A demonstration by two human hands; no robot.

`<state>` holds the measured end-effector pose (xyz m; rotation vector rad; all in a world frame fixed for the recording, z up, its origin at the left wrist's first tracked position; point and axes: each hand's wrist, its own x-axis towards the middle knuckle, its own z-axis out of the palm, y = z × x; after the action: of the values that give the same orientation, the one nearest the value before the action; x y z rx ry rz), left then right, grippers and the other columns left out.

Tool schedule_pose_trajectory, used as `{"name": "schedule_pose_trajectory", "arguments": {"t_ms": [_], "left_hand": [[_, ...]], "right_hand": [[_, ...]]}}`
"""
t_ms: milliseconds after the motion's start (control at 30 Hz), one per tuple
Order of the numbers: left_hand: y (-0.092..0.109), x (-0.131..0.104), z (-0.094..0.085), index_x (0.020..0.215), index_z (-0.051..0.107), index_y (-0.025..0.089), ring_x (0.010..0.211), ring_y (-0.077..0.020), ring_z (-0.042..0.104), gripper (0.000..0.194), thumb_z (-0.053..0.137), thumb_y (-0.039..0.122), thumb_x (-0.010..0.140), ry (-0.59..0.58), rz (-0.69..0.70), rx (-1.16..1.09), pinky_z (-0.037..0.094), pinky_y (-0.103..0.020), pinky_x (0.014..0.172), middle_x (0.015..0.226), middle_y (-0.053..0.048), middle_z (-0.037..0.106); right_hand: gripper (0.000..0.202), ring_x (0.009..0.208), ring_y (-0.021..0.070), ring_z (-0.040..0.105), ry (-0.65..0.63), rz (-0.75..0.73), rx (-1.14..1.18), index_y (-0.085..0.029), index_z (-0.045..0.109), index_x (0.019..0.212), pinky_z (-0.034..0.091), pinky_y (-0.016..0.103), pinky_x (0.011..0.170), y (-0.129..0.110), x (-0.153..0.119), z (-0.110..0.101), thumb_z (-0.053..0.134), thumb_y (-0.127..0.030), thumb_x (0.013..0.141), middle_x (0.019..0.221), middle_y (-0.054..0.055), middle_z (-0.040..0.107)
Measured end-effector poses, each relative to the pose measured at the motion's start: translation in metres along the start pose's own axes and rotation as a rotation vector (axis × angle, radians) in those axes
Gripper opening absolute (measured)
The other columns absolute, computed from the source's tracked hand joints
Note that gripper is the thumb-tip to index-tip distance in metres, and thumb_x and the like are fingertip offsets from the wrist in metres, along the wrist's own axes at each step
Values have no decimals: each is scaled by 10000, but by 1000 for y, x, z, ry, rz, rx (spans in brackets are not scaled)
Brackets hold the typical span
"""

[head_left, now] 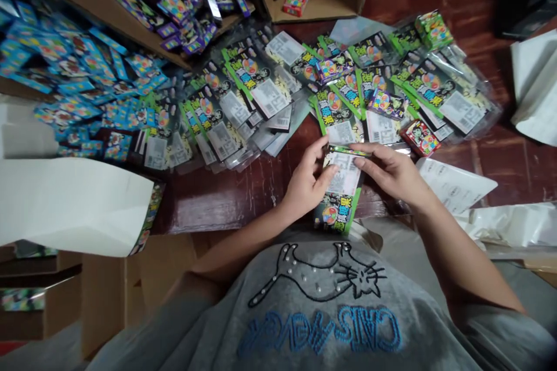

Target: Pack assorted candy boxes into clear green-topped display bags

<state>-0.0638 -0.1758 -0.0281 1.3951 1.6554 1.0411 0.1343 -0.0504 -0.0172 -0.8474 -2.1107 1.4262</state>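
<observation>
Basically, L hand (308, 184) & R hand (394, 173), both part-curled, pinch opp. sides of black-green candy pouch (335, 211) at bench's (226, 203) near edge, prob. steadying its far end. Similar pouches (248, 72) lie beyond, w/in reach.

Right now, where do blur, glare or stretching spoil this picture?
In the head view: the blue boxes at left look smeared and stretched; pale sheen lies on the dark red table near its front edge; the packet in the left hand and right hand is sharper.
</observation>
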Motion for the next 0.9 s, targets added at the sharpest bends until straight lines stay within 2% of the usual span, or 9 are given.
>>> {"name": "schedule_pose_trajectory", "arguments": {"t_ms": [200,333,367,433,533,667,767,833,900], "left_hand": [[-17,5,-7,1341,574,232,986,-206,742,396,684,425,1013,-79,-26,-260,645,-363,855,1201,-94,729],[-13,15,-17,1233,685,230,1015,-192,732,302,716,422,1002,-63,-44,-324,612,-328,909,1171,-70,765],[-12,17,-19,1222,704,232,1045,-193,728,289,707,427,1010,-51,-49,-320,602,-327,942,1177,-67,769],[-9,21,-23,1212,730,238,1070,-195,726,286,706,443,1013,-54,-62,-308,591,-329,974,1173,-61,777],[-6,26,-24,1177,758,252,1113,-206,731,267,664,463,1043,-71,-50,-291,583,-355,1019,1182,-61,787],[-1,32,-18,1097,781,250,1188,-204,726,225,644,426,1065,-9,-3,-212,550,-380,1104,1225,-60,789],[2,36,-14,1222,715,258,1066,-182,768,269,737,419,1008,73,-12,-284,593,-345,1008,1108,-35,816],[6,38,-14,1227,708,251,1047,-179,777,307,769,424,981,59,-28,-305,600,-332,986,1093,-32,822],[12,39,-15,1116,759,231,1062,-183,775,234,748,429,993,-10,-59,-241,597,-333,995,1115,-46,827]], "right_hand": [[256,1129,219,774,-17,-35,-6,-272,793,1252,619,477,1072,-3,-7,3,664,-353,1046,1187,64,828],[327,1227,229,738,118,17,-3,-325,751,1315,613,466,1097,-4,-22,3,747,-385,993,1462,82,686],[390,1162,213,760,184,54,47,-342,716,1352,644,434,1040,-4,-27,4,778,-394,970,1509,79,650],[435,993,177,786,314,133,173,-345,674,1346,683,374,912,-4,-36,10,814,-416,940,1426,62,696],[315,1000,189,781,417,192,239,-303,720,1222,677,385,938,-6,-43,20,794,-451,954,1181,36,792],[198,1115,198,760,344,126,195,-302,777,1174,631,445,1056,-10,-39,21,717,-405,1015,1187,37,810],[177,1198,199,735,328,32,187,-298,775,1176,589,464,1116,-9,-36,16,693,-359,1031,1247,45,795],[248,1159,187,743,341,25,212,-296,740,1278,597,448,1084,-7,-37,12,674,-343,1043,1232,52,793],[287,1108,182,750,311,38,219,-297,735,1309,602,432,1053,-6,-37,6,695,-349,1030,1192,49,801]]}}
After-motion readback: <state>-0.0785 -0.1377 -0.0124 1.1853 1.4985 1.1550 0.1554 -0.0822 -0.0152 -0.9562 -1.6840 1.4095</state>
